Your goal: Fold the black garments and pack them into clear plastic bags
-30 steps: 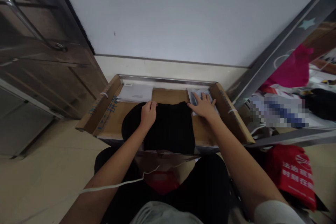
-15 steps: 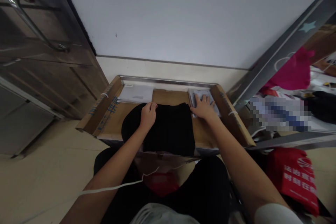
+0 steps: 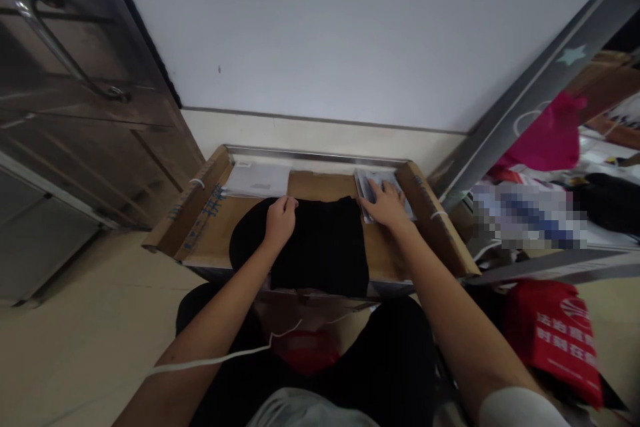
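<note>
A folded black garment (image 3: 320, 243) lies across the middle of a cardboard-lined tabletop (image 3: 325, 183) and reaches its near edge. My left hand (image 3: 281, 219) rests at the garment's far edge, fingers curled closed on the cloth; how much fabric is inside the fist is hidden. To the right, my right hand (image 3: 387, 203) lies flat with fingers spread over a stack of clear plastic bags (image 3: 366, 180), touching the top one. A pile of white flat packages (image 3: 257, 179) sits at the far left of the cardboard.
Raised cardboard flaps, left (image 3: 187, 197) and right (image 3: 440, 217), wall in the work surface. A white cord (image 3: 215, 360) crosses my left forearm. A wooden door (image 3: 85, 113) stands left; a red bag (image 3: 555, 340) and a cluttered shelf are right.
The view has shifted slightly. My right hand stays on the plastic bags, its fingers a little differently placed. My left hand and the black garment hold still.
</note>
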A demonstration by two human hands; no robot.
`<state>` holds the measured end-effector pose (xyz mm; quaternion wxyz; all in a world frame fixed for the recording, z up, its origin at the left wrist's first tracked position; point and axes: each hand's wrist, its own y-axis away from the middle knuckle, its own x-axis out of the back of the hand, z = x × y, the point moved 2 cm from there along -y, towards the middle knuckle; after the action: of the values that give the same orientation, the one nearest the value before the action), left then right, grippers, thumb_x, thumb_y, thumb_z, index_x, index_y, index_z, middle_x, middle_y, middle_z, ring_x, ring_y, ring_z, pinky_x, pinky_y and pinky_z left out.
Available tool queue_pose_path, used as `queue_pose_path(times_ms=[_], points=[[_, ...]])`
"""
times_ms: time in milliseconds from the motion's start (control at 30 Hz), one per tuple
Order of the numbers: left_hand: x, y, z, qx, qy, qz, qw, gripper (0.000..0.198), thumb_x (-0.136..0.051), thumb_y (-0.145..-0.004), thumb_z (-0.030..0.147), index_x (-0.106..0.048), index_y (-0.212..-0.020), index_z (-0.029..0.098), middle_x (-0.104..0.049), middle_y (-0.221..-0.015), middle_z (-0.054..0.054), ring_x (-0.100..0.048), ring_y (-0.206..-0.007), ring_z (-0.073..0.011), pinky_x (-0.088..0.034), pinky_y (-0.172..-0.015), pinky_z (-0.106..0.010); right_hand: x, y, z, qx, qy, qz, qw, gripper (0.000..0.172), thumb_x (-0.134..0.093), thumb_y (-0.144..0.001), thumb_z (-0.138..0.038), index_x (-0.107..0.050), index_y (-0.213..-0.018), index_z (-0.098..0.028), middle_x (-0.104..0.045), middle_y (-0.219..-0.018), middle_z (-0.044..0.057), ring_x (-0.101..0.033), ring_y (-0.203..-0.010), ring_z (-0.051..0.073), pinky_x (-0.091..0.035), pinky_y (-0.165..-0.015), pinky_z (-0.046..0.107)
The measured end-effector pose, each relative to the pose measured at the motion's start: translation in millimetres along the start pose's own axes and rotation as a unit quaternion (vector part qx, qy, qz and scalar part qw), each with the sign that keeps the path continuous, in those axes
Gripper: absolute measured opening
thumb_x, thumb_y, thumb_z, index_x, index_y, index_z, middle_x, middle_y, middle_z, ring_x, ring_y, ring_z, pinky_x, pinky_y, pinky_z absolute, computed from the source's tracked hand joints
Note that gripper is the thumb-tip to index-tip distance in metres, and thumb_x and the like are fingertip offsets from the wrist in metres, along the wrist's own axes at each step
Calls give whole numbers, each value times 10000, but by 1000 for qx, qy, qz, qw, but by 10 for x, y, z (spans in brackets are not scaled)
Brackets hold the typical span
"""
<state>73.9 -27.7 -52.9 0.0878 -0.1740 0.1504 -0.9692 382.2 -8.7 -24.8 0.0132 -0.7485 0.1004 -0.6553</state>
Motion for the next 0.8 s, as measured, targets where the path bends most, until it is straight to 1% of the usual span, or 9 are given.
queue_pose_path(times_ms=[100,167,267,367,433,533,600,667,800], points=[[7,-2,-12,1,-6,-2,1000,293,-423,-959,313,-644,-793,217,-717,-874,-62,-664,-896,-225,-483,-862,-347,80,41,-59,-1,6,24,1000,737,-472,-931,-616,-425,-1524,-180,-372,-1584,234,-254,-1504,437,-151,-1166,707],[-4,-3,-13,-2,-7,-6,1000,282,-432,-952,306,-645,-788,219,-716,-869,-60,-662,-887,-223,-483,-858,-347,155,97,-134,12,2,56,998,698,-499,-931,-555,-468,-1488,-136,-384,-1577,243,-238,-1510,443,-132,-1171,717],[-32,3,17,-8,-19,-7,1000,248,-456,-935,289,-643,-785,222,-709,-852,-55,-660,-875,-225,-488,-859,-353,233,232,-329,78,-42,109,990,570,-498,-943,-416,-530,-1433,-127,-422,-1567,222,-270,-1510,404,-169,-1201,668],[19,13,91,-35,-43,0,998,193,-477,-910,249,-650,-827,224,-711,-892,-62,-656,-920,-234,-490,-905,-372,193,377,-546,166,-127,95,973,477,-464,-955,-313,-570,-1389,-146,-489,-1528,177,-373,-1475,313,-290,-1220,539],[162,15,135,-65,-71,8,995,164,-498,-883,216,-662,-891,224,-716,-957,-75,-650,-980,-245,-484,-953,-388,122,426,-632,198,-164,65,964,465,-450,-946,-250,-571,-1381,-140,-539,-1480,158,-428,-1445,264,-347,-1211,460],[548,17,112,-76,-165,49,982,191,-554,-842,216,-680,-985,218,-711,-1060,-116,-625,-1089,-288,-447,-1032,-441,31,383,-634,199,-161,32,966,478,-441,-918,-168,-564,-1378,-130,-593,-1406,157,-497,-1387,245,-382,-1192,432],[829,24,10,-29,-237,59,969,230,-601,-817,260,-693,-1020,203,-709,-1091,-149,-630,-1092,-325,-447,-1021,-480,4,293,-588,194,-131,11,972,486,-455,-906,-143,-561,-1379,-122,-599,-1396,169,-509,-1374,257,-389,-1183,446],[1042,37,-130,39,-251,30,967,242,-624,-801,308,-704,-998,193,-729,-1047,-158,-664,-1016,-328,-484,-947,-462,0,188,-547,198,-90,-14,976,485,-476,-898,-127,-568,-1373,-98,-597,-1402,186,-486,-1397,274,-376,-1188,448],[1219,56,-311,122,-214,-41,968,174,-658,-750,357,-710,-836,216,-755,-867,-91,-696,-844,-276,-503,-774,-360,15,32,-537,242,-27,-50,969,459,-508,-867,-79,-614,-1314,-71,-633,-1361,182,-487,-1390,286,-342,-1200,424]])
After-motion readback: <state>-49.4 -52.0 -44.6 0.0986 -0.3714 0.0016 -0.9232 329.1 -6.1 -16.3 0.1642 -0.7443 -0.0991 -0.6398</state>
